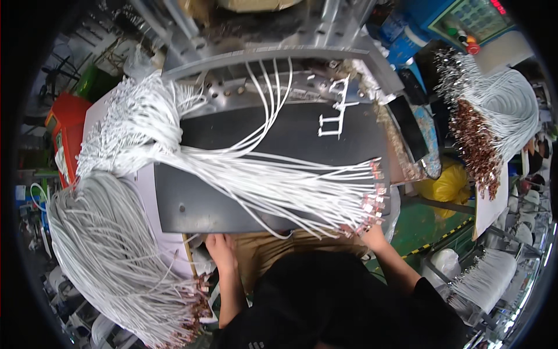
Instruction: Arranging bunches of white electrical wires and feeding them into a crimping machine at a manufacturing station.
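Observation:
A bundle of white cables (279, 181) fans out across the dark work plate (192, 212), with copper-coloured terminals at the right ends. My right hand (372, 237) is at the plate's front right corner, its fingers closed around cable ends at the lower side of the fan. Other ends partly cover those fingertips. At the front left edge is my left hand (221, 250), with its fingers drawn together; what they hold, if anything, is hidden. Several cables curve up from the bundle to the metal machine frame (264, 53). A white plastic runner piece (340, 113) lies on the plate's far side.
A thick heap of white cables (104, 244) hangs at the left, below a gathered bunch (145, 116). To the right are another coil of cables (511, 104), a yellow bag (446, 183) and a blue control box (471, 26). A red machine (61, 131) stands far left.

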